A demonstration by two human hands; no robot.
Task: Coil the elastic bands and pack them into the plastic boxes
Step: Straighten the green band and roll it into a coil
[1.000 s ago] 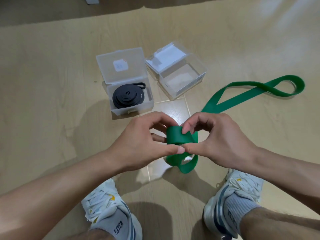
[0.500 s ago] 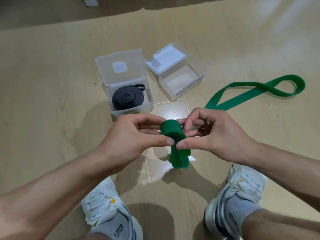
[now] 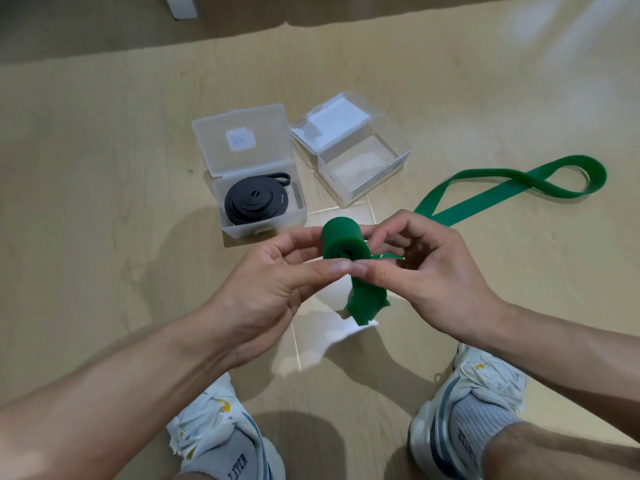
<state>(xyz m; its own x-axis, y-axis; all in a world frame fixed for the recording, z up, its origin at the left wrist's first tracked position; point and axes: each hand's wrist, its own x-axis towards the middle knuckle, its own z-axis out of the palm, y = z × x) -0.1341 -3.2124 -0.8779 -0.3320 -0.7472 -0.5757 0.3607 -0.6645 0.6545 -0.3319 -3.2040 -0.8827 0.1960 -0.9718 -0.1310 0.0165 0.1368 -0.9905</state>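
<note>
Right between the fingertips of both hands sits the green band (image 3: pixel 341 239), its near end rolled into a short, thick coil. The left hand (image 3: pixel 277 285) pinches the coil's left side, thumb on the near edge and curled fingers behind it. The right hand (image 3: pixel 426 271) pinches the right side the same way, its thumb tip meeting the left thumb tip in front of the roll. A loose flap of the band hangs down below the thumbs. Behind the right fingers the uncoiled length runs off across the floor (image 3: pixel 104 202) to the far right, ending in a twisted loop lying flat.

Beyond the left fingers stands an open plastic box (image 3: pixel 242 150) with its lid raised; a black band (image 3: pixel 256 201) lies coiled inside it. Just right of it, beyond the coil, is a second open clear box (image 3: pixel 363 168), with a white label on its lid. Below the hands, two white sneakers (image 3: pixel 221 424) rest on the floor.
</note>
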